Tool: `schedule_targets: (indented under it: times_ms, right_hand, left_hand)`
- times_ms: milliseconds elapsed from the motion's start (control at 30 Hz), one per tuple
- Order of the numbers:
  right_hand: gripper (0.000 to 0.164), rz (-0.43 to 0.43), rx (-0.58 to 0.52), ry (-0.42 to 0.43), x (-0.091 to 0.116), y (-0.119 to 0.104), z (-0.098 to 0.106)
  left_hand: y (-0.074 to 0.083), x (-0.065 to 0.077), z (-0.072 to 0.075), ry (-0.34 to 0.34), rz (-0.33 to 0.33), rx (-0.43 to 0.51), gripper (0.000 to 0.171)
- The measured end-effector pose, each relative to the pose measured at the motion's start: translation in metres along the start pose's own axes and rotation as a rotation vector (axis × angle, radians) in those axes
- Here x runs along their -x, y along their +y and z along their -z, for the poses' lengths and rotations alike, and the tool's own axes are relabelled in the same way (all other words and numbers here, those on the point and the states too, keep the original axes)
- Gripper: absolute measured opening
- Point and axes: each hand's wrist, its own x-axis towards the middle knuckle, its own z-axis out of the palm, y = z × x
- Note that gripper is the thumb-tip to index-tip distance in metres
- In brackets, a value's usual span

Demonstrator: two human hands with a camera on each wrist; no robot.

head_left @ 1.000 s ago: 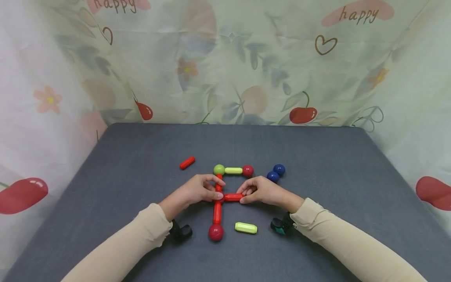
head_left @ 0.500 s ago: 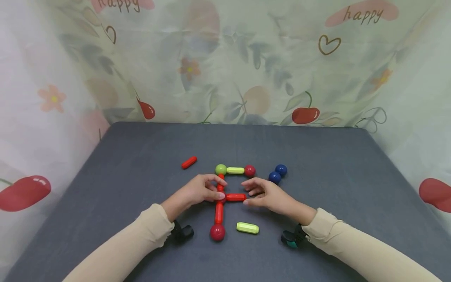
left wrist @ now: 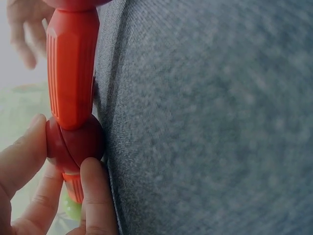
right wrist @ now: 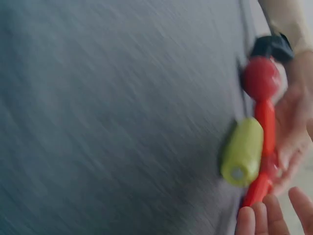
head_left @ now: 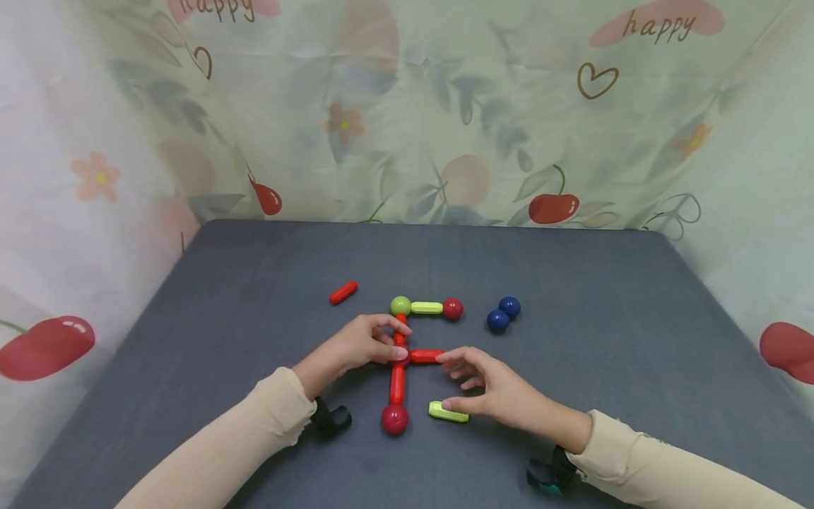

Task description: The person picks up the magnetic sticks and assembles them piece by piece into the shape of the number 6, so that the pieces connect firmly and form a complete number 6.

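Observation:
My left hand [head_left: 359,346] pinches the dark red ball [left wrist: 78,142] at the middle of a figure built from magnetic rods and balls. From that ball, one red rod [head_left: 397,385] runs down to a larger red ball [head_left: 395,419], and another red rod [head_left: 425,355] points right. A third leads up to a green ball [head_left: 400,305], joined by a yellow-green rod [head_left: 426,308] to a red ball [head_left: 453,308]. My right hand [head_left: 502,389] has its fingers spread and holds nothing. Its thumb overlaps a loose yellow-green rod [right wrist: 242,152] in the head view.
A loose red rod [head_left: 343,293] lies at the back left. Two blue balls [head_left: 504,315] sit together right of the figure. The dark grey table [head_left: 254,268] ends at a patterned curtain [head_left: 420,127] behind.
My right hand has let go of the right-pointing red rod, opened, and moved toward me and to the right, over the loose yellow-green rod. My left hand keeps its hold on the ball.

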Motion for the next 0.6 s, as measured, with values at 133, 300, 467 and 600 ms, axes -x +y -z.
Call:
schedule_targets:
  times_ms: [133, 300, 467, 600]
  right_hand:
    - [0.055, -0.015, 0.028, -0.070, 0.0034, 0.0045, -0.0062]
    - [0.049, 0.002, 0.101, -0.092, 0.0026, 0.0075, -0.0091]
    - [0.039, 0.024, 0.184, -0.104, 0.0004, 0.0066, -0.0088]
    - [0.030, 0.039, 0.220, -0.111, -0.0012, 0.0065, -0.0093]
  left_hand:
    - [0.0009, -0.0002, -0.0002, 0.002, 0.003, -0.001, 0.033]
    - [0.0008, -0.0007, 0.0003, 0.002, 0.008, -0.007, 0.033]
    - [-0.0001, -0.0015, 0.0001, -0.001, 0.011, -0.005, 0.033]
    - [-0.0010, -0.0024, -0.0002, -0.003, 0.004, 0.000, 0.033]
